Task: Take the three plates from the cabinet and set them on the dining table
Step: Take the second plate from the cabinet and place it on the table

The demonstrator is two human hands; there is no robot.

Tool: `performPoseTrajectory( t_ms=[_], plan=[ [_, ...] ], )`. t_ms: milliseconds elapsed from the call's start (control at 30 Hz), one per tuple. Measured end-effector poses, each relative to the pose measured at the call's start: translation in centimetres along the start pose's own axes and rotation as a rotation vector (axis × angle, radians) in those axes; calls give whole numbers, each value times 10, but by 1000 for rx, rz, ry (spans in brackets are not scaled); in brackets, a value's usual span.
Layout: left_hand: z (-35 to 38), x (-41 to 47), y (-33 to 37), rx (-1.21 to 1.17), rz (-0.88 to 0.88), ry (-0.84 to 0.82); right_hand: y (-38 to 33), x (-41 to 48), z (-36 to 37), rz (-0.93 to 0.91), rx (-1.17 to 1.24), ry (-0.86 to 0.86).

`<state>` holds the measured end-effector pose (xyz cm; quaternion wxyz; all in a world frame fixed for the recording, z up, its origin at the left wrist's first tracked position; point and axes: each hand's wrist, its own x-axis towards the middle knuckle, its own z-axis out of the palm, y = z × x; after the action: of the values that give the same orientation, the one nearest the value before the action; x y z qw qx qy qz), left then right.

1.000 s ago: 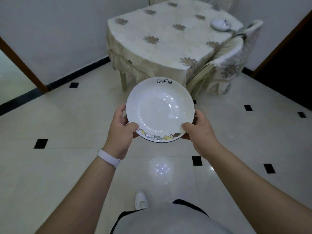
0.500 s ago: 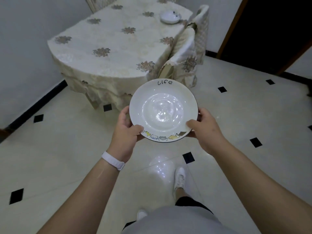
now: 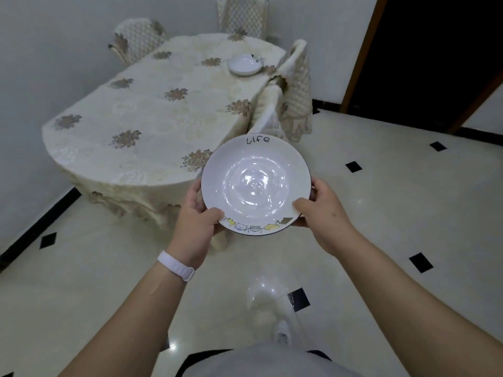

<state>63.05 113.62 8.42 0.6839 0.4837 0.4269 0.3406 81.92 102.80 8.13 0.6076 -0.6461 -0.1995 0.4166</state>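
Note:
I hold a white plate [image 3: 255, 183] with "life" written on its far rim and small cartoon figures on its near rim. My left hand [image 3: 194, 221] grips its left edge and my right hand [image 3: 324, 216] its right edge, thumbs on top. The plate hangs level just in front of the near end of the dining table [image 3: 152, 123], which wears a cream cloth with brown flowers. A second white plate [image 3: 244, 65] lies on the table's far right side.
Covered chairs stand at the table: one on its right side [image 3: 288, 88], one at the far left [image 3: 136, 43], one at the far end [image 3: 242, 14]. A dark doorway [image 3: 435, 55] opens at the right. Glossy tiled floor [image 3: 381, 202] surrounds me.
I have walked closer and turned right; the table now fills more of the view, with the plate's far rim overlapping its near end. Both hands keep the same hold.

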Motion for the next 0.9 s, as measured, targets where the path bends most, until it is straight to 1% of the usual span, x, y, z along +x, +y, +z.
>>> performPoseTrajectory(
  t_ms=[167, 333, 600, 767, 900],
  plan=[
    [25, 35, 13, 39, 18, -14, -22, 36, -13, -29, 19, -18],
    [28, 77, 23, 33, 9, 4, -29, 75, -4, -10, 37, -31],
    [10, 178, 28, 71, 41, 0, -35, 164, 38, 34, 2, 22],
    [-5, 258, 44, 47, -2, -33, -52, 231, 76, 53, -51, 92],
    [-26, 311, 58, 39, -21, -40, -67, 274, 108, 50, -80, 101]
  ],
)
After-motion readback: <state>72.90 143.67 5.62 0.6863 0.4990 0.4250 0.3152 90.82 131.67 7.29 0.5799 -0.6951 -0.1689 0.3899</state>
